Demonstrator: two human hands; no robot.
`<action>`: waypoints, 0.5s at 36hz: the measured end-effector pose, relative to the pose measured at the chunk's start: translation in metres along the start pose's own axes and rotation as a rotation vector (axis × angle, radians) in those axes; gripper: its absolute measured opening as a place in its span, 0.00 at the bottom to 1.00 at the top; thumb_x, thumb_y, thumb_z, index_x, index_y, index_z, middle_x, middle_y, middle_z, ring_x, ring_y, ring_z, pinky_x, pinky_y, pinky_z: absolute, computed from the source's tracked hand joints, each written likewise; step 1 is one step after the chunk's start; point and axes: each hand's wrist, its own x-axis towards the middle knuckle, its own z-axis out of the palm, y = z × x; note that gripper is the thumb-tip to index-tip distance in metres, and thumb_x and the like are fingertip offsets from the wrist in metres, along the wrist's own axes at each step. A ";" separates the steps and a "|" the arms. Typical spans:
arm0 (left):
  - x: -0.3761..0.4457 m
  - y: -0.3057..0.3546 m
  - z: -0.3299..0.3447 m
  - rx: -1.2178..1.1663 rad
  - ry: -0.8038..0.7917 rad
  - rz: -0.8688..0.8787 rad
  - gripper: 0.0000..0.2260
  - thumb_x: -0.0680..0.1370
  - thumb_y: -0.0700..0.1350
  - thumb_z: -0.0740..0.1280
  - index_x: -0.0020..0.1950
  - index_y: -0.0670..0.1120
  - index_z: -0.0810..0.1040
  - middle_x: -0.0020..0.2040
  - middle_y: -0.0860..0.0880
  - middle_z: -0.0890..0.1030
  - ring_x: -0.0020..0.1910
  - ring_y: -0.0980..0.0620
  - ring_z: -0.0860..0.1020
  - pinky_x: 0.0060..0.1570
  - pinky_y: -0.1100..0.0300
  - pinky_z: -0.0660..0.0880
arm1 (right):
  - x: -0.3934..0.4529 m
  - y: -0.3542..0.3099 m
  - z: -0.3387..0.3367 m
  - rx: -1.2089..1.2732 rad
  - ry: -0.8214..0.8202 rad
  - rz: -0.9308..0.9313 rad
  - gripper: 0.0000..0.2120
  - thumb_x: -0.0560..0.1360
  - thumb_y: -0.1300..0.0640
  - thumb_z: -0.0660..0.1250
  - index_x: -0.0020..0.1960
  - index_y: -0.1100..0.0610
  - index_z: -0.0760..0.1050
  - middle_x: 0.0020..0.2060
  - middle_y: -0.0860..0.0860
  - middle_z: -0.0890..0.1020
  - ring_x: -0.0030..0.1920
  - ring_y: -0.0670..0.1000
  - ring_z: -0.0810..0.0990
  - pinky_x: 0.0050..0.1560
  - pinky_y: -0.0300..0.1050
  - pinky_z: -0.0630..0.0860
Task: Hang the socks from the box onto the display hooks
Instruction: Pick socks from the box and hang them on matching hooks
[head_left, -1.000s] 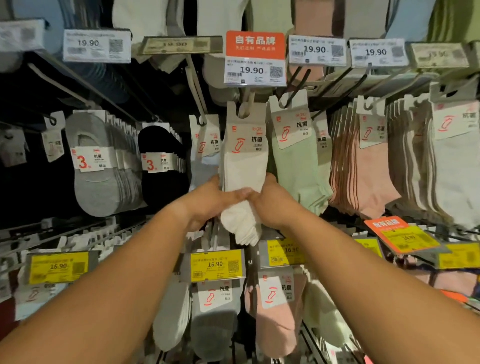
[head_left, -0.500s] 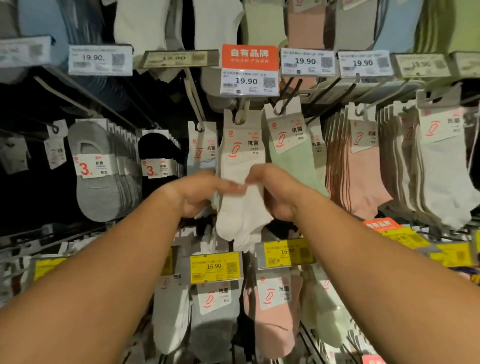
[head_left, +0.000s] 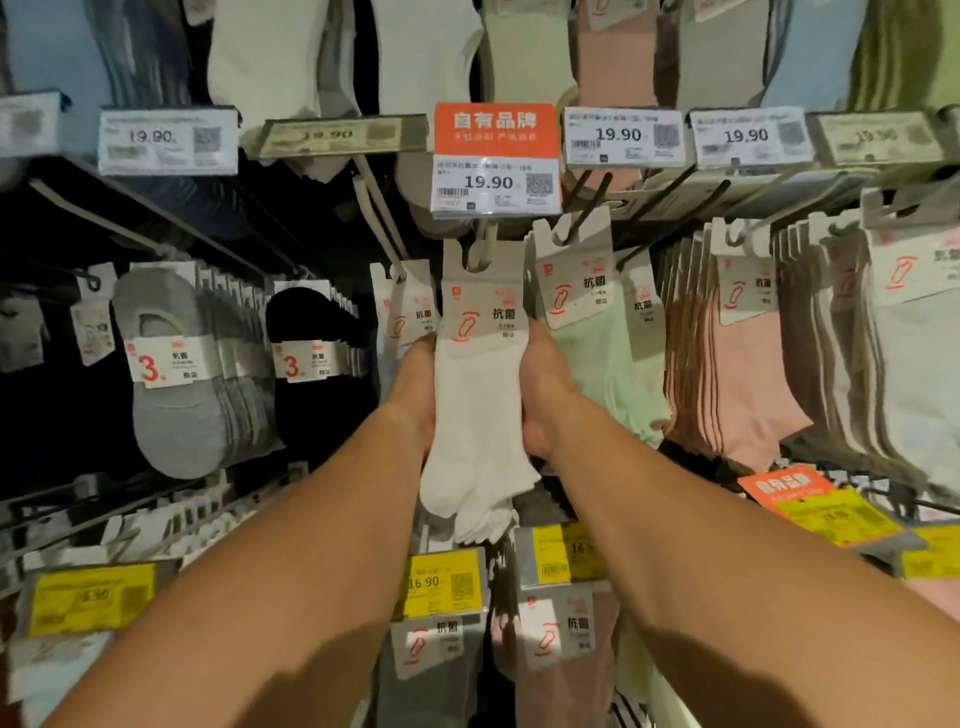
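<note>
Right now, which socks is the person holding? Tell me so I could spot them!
Find the orange sign in the middle of the sock wall. Straight below it hang the white socks, with the left hand and right hand at their sides. The socks to their right are mint green; these are plain white.

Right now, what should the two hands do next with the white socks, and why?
Probably let go and draw back. The white ankle socks with the grey card header already seem to hang from the pale hook under the orange and white 19.90 price tag. The left hand and right hand hold them by the sides, so only a slight straightening seems left.
</note>
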 end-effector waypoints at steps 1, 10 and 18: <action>-0.001 -0.001 0.000 -0.012 -0.017 -0.007 0.11 0.82 0.52 0.63 0.56 0.50 0.83 0.46 0.44 0.86 0.43 0.44 0.84 0.37 0.55 0.80 | -0.002 0.000 -0.001 -0.004 -0.016 0.000 0.24 0.78 0.38 0.58 0.58 0.53 0.82 0.50 0.56 0.86 0.54 0.61 0.84 0.58 0.56 0.79; -0.034 0.016 -0.006 0.005 -0.132 -0.099 0.24 0.84 0.60 0.52 0.60 0.48 0.83 0.55 0.41 0.85 0.55 0.41 0.83 0.51 0.50 0.80 | -0.056 0.007 -0.006 -0.063 -0.070 -0.069 0.26 0.82 0.36 0.50 0.61 0.50 0.80 0.49 0.51 0.86 0.52 0.53 0.84 0.59 0.53 0.78; -0.062 0.022 -0.009 0.181 -0.235 0.082 0.30 0.80 0.71 0.49 0.68 0.56 0.78 0.60 0.53 0.84 0.60 0.53 0.81 0.51 0.56 0.77 | -0.142 -0.015 -0.056 -0.541 0.087 -0.591 0.12 0.77 0.48 0.65 0.41 0.52 0.83 0.41 0.51 0.86 0.44 0.51 0.84 0.52 0.49 0.79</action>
